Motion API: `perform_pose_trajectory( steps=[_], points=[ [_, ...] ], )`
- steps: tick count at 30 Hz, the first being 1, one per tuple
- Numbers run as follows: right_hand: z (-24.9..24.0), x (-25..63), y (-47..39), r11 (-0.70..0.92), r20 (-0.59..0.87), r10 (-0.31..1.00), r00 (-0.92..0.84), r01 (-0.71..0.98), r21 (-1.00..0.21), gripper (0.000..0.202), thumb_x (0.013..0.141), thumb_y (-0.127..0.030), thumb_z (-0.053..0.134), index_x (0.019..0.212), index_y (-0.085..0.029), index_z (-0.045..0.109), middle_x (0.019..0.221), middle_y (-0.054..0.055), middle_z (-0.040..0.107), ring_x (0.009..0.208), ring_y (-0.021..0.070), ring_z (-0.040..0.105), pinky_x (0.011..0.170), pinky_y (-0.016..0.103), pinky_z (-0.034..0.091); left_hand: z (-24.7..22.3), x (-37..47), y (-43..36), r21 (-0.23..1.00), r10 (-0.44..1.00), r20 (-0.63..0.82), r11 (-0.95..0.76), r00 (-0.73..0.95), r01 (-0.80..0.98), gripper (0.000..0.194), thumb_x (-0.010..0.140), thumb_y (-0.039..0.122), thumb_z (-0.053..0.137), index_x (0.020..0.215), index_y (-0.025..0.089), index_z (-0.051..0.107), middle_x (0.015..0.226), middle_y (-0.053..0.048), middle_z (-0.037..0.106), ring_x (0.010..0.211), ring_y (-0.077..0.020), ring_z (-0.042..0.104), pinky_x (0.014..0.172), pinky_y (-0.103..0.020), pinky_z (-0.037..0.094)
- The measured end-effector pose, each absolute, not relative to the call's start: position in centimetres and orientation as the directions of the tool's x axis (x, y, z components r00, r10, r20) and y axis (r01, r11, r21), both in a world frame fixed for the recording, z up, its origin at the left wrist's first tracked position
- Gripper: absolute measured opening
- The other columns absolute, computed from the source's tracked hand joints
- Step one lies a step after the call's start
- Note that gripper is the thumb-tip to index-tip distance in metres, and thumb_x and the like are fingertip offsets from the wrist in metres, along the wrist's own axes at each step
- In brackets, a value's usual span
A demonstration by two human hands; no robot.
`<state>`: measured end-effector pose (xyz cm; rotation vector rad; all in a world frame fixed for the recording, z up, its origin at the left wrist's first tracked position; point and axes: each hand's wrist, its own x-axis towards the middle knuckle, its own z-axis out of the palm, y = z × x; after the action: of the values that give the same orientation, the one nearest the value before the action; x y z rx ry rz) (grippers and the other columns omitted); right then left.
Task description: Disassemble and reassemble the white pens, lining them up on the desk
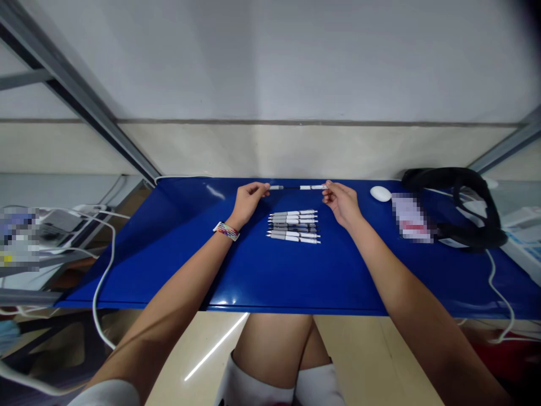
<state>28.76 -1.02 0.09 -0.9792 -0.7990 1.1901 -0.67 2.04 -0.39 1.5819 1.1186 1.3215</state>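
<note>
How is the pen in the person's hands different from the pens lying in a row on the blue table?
The held pen is lifted between the left hand and the right hand, one at each end; the row of pens lies untouched on the blue table.
The held pen looks pulled apart, a thin dark middle showing; the row's pens look whole.
All look like white and grey pens, lying crosswise.

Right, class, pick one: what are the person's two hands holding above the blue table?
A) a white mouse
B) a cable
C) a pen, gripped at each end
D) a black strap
C: the left hand and right hand each pinch one end of a pen, held level behind the row of pens on the blue table.
</note>
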Motion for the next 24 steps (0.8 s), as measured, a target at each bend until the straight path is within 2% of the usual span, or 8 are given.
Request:
perform_pose_trajectory(
  steps=[16, 24],
  points=[
    [0.27, 29.06, -0.96, 0.090, -0.016, 0.955, 0.296, -0.340, -0.936, 0.040, 0.074, -0.047, 0.096, 0.075, -0.021, 0.065, 0.066, -0.001, 0.066, 0.055, 0.0099, 0.054, 0.052, 0.024, 0.048, -0.67, -0.78, 2.31, 0.931, 0.949, 0.314, -0.313, 0.026, 0.189, 0.056, 0.092, 0.070, 0.071, 0.072, 0.018, 0.076, 0.073, -0.007, 0.075, 0.072, -0.0194, 0.066, 0.076, -0.033, 0.051],
    [0.38, 29.04, -0.90, 0.092, -0.033, 0.947, 0.319, -0.368, -0.925, 0.037, 0.073, -0.043, 0.097, 0.075, -0.020, 0.068, 0.065, 0.000, 0.066, 0.054, 0.0090, 0.054, 0.051, 0.023, 0.047, -0.61, -0.74, 2.20, 0.935, 0.952, 0.306, -0.304, 0.017, 0.181, 0.057, 0.092, 0.069, 0.071, 0.070, 0.018, 0.075, 0.073, -0.007, 0.075, 0.072, -0.0191, 0.067, 0.076, -0.033, 0.052]
  ],
)
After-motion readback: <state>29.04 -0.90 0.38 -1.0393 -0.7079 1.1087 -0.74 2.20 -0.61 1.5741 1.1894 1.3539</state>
